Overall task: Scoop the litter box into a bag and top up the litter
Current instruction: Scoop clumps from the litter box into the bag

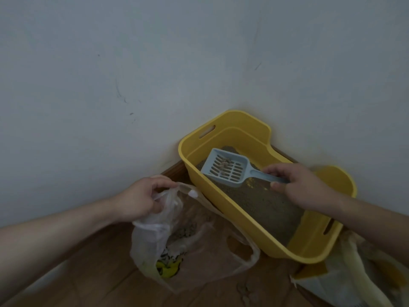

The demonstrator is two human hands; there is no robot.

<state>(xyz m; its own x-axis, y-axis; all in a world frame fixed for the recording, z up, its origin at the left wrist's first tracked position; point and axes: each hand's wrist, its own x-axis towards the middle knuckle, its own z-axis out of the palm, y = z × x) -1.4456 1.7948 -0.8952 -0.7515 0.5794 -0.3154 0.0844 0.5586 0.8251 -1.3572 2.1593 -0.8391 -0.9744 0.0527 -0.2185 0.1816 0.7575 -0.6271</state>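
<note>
The left hand comes in over the left edge of the brown wooden floor with its arm stretched out. Its curled fingers pinch the rim of a thin, see-through, crinkly plastic bag. The bag sits on the floor, touching the long side of the litter box, with grey lumps inside.

Next is the bright yellow, smooth plastic litter box, a long tub with slot handles. It is pushed into the floor's far corner, where two pale walls meet. Grey sandy litter covers its bottom.

A pale blue plastic scoop with slots hangs over the litter at the box's far end, carrying a few small lumps.

The right hand grips the scoop's thin handle between fingers and thumb, and its arm comes in from the right.

A white and yellow sack lies at the floor's near right corner, just beside the box.
</note>
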